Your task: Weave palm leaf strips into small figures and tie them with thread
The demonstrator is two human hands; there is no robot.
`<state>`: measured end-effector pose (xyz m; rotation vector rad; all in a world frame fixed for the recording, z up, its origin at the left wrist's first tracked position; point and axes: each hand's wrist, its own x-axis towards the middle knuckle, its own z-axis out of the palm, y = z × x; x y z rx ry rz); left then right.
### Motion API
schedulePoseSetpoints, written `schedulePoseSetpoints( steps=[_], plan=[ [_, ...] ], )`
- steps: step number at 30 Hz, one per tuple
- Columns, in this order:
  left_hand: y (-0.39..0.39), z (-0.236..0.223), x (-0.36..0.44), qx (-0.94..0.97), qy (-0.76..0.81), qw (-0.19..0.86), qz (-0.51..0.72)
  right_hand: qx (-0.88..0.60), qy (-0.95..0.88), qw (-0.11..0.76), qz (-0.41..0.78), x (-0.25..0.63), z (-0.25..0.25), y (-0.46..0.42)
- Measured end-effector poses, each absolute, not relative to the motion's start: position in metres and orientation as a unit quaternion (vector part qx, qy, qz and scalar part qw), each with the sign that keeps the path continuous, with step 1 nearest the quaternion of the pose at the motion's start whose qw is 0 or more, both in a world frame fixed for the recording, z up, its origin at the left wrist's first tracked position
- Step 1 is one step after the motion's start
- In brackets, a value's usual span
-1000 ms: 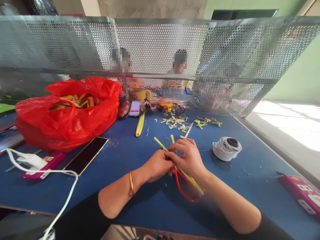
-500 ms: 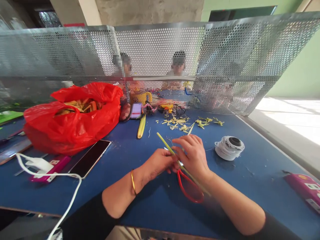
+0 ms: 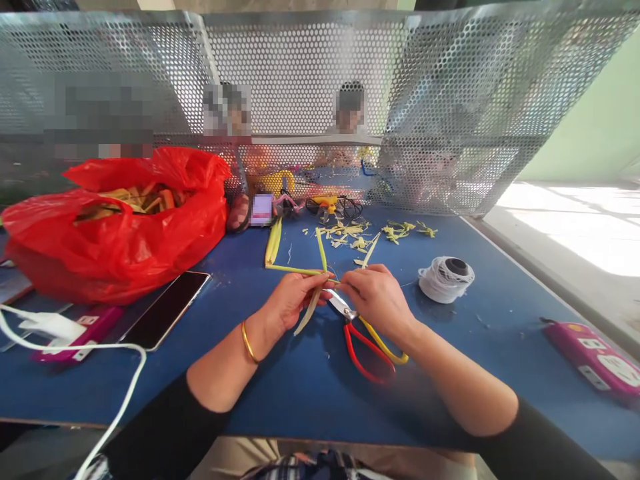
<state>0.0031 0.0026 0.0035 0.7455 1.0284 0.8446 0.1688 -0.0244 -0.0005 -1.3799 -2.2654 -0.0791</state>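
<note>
Pale green leaf strips cross between my hands above the blue table. My left hand (image 3: 290,297) is closed, pinching the crossing between thumb and fingers. One strip (image 3: 295,269) runs left from it, another strip (image 3: 321,248) points away from me, and a pale tail (image 3: 309,315) hangs toward me. My right hand (image 3: 377,297) is closed in a pinch on the strip's right end; its fingertips are partly hidden. Below the hands lie scissors (image 3: 340,304) with one red and one yellow handle. A folded yellow-green leaf bundle (image 3: 273,244) rests beyond my left hand.
Leaf scraps (image 3: 350,233) lie beyond my hands, with a white thread spool (image 3: 445,283) at right. On the left are a red plastic bag (image 3: 185,230) of leaf pieces, a phone (image 3: 167,310) and a white cable (image 3: 131,393). A perforated metal screen (image 3: 300,73) stands behind; people sit beyond it.
The single slanted strip has given way to crossed strips held by both hands. My right hand has come down from open fingers to a pinch. The scissors now show more fully. The view has tilted down.
</note>
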Motion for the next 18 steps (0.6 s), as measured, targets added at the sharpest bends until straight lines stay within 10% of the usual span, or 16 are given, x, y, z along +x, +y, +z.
schedulePoseSetpoints(
  steps=[18],
  plan=[
    [0.005,-0.001,0.007,0.27,0.4,0.769,0.418,-0.313,-0.902,0.198,-0.224,0.158,-0.009,-0.027]
  ],
)
